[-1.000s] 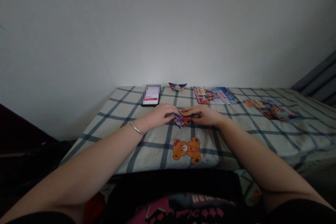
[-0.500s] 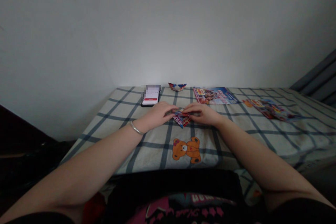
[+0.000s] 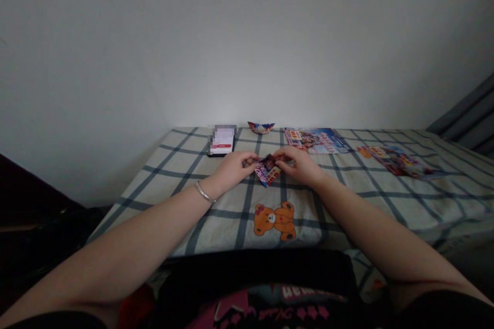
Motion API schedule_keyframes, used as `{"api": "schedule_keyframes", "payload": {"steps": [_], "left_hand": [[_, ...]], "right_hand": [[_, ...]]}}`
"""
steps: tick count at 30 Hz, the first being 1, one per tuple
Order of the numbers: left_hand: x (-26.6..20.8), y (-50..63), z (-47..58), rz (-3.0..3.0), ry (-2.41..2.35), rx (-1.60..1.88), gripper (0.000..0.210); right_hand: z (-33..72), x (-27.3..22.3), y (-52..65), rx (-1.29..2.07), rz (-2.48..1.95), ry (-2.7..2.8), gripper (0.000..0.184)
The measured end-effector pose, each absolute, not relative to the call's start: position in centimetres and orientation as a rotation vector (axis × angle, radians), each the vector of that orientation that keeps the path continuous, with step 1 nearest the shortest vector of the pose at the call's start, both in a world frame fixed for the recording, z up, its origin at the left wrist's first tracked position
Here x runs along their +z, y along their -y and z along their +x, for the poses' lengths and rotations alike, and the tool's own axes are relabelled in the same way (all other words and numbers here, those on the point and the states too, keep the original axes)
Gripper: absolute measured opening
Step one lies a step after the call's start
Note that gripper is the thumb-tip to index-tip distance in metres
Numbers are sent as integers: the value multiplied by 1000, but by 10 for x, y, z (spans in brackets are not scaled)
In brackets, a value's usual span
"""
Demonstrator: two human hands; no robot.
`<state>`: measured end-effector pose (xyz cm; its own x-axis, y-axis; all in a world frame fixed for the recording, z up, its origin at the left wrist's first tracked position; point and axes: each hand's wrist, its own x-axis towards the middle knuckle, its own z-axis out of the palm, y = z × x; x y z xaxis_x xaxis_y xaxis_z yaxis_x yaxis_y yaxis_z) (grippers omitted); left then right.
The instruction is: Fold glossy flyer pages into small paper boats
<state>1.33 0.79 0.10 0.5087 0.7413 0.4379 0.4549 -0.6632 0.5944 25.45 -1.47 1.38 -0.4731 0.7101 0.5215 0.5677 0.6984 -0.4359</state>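
Between my two hands is a small folded piece of printed paper (image 3: 267,170), diamond-shaped, with a corner pointing toward me. My left hand (image 3: 238,167) pinches its left corner between thumb and fingers; a silver bangle (image 3: 205,193) circles that wrist. On the opposite side, my right hand (image 3: 295,163) is closed on the right corner. The paper is just over the checked cloth; whether it touches the cloth I cannot tell. Beyond my hands, by the wall, stands a folded paper boat (image 3: 261,127) in similar red and blue print.
A phone (image 3: 223,141) with a lit screen lies beyond my left hand. One printed flyer (image 3: 318,141) lies flat near the wall, another (image 3: 403,161) farther right. The checked tablecloth (image 3: 227,226) carries a printed bear (image 3: 274,221) near the front edge.
My hands have moved slightly apart at the paper. Its upper part, covered by my fingers before, now shows as a flatter diamond.
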Motion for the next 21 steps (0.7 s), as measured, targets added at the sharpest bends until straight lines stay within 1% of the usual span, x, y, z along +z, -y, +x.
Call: {"api": "schedule_keyframes", "payload": {"steps": [4,7,9,12,14,16,21], "left_hand": [[2,-18,6,2547,-1003,1004,16],[4,-24,0,2717,-979,901,19],[6,-25,-2,2777,-969,876,21],[8,-21,0,2786,-1060,936,20],[9,-16,3,2760,-1127,966,17],[9,-12,6,2698,-1129,989,18],[8,-11,8,2592,-1077,1040,20]], "right_hand": [[260,20,17,19,-1018,2341,15],[263,20,18,-94,-1074,2436,14],[263,19,18,-87,-1085,2448,13],[258,17,20,52,-1072,2372,12],[253,16,23,133,-1070,2313,19],[249,17,25,131,-1080,2301,26],[244,15,24,80,-1180,2245,15]]}}
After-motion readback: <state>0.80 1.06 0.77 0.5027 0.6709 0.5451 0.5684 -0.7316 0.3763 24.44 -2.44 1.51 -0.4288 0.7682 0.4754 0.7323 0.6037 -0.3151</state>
